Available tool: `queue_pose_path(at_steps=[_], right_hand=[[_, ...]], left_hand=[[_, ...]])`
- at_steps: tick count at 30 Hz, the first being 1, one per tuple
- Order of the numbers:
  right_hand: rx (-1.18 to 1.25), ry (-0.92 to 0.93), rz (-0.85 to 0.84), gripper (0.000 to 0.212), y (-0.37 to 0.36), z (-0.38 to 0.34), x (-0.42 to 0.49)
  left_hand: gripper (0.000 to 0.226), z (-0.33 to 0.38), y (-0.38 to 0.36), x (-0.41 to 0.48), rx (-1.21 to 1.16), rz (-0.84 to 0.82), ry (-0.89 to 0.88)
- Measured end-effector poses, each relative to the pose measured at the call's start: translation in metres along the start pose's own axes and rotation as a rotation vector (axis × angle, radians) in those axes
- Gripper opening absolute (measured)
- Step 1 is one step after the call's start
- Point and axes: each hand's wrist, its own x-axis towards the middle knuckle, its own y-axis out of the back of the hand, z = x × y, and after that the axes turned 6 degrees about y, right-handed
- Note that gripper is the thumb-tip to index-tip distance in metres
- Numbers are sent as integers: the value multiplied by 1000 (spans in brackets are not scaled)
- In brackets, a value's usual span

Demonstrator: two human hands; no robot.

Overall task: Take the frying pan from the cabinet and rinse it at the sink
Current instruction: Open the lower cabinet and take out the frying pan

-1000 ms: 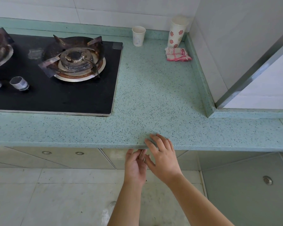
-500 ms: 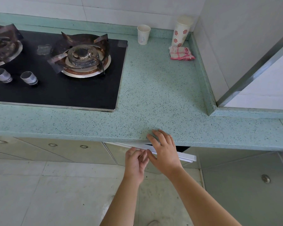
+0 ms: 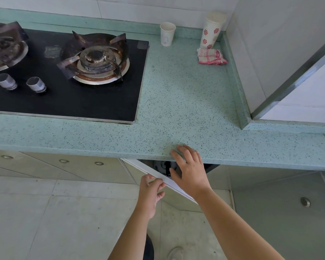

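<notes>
The left hand (image 3: 150,192) pinches the cabinet door (image 3: 159,176) edge; the right hand (image 3: 189,170), fingers spread, braces on the counter (image 3: 176,109) lip. A dark round shape, perhaps the frying pan (image 3: 162,167), shows inside at 12 o'clock of the door. Best swing it wide first.

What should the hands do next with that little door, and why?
Probably swing the cabinet door wider with the left hand. It is only partly open, so just a dark round thing peeks out, and the right hand has little room to reach in.
</notes>
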Motion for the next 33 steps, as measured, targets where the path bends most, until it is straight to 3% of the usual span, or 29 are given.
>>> queue_pose_path(at_steps=[22,33], right_hand=[[-53,-104,-61,43,4,-16,2],[-86,-273,-90,50,-3,-39,5]], left_hand=[[16,-2,70,-41,564,142,-158],[68,27,135,-64,880,218,-180]])
